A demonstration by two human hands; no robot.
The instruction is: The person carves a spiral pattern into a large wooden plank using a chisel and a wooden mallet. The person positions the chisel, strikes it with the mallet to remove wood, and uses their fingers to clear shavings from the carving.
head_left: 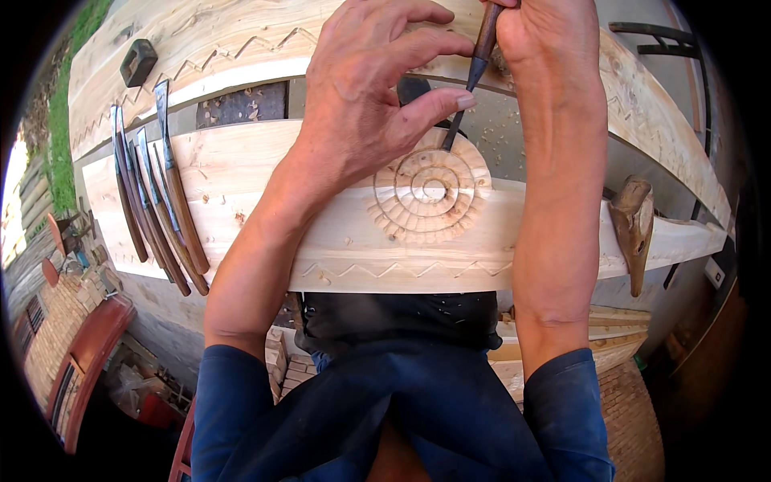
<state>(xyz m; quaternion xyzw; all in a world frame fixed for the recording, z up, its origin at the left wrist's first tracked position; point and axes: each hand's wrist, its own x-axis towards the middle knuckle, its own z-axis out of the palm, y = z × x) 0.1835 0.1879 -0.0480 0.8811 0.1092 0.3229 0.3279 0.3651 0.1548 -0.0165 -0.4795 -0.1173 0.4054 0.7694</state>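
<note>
My right hand [542, 32] is closed round the handle of a wood chisel [477, 69], partly cut off by the upper edge of the view. The chisel's dark blade slants down to the far rim of a round carved rosette [434, 190], which has rings and petal-like cuts. It is carved in a pale wooden plank [345, 217] with a zigzag line along its near edge. My left hand [377, 88] hovers over the plank's far edge, fingers apart. Its thumb and index finger are beside the chisel; I cannot tell if they touch it.
Several carving chisels [165, 193] lie side by side on the plank's left end. A wooden mallet-like tool [633, 225] rests at the right. Another zigzag-carved plank [233, 36] lies beyond, bearing a dark hollow block [138, 63]. Wood chips are scattered between the planks.
</note>
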